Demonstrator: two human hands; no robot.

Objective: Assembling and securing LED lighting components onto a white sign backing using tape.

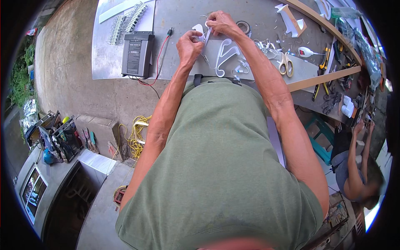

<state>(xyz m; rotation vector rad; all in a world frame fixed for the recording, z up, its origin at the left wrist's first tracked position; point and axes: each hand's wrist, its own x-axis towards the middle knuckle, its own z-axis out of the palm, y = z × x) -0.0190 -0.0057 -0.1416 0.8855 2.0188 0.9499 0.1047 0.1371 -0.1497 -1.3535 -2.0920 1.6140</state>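
1. Over the table (179, 16), a slim white piece (206, 36) sits between the two hands.
2. On its left, the left hand (190, 45) pinches it with bent fingers.
3. On its far right, the right hand (223, 23) grips its far end.
4. Nearer and right lies a white bracket (225, 57), apart from both hands.

I see one slim white piece (206, 38), smooth, partly covered, full outline unclear to me; held at a slant over the tabletop (183, 16), in from its near edge, well right of its left edge; rounded white part (198, 28) just left, can't tell if joined.
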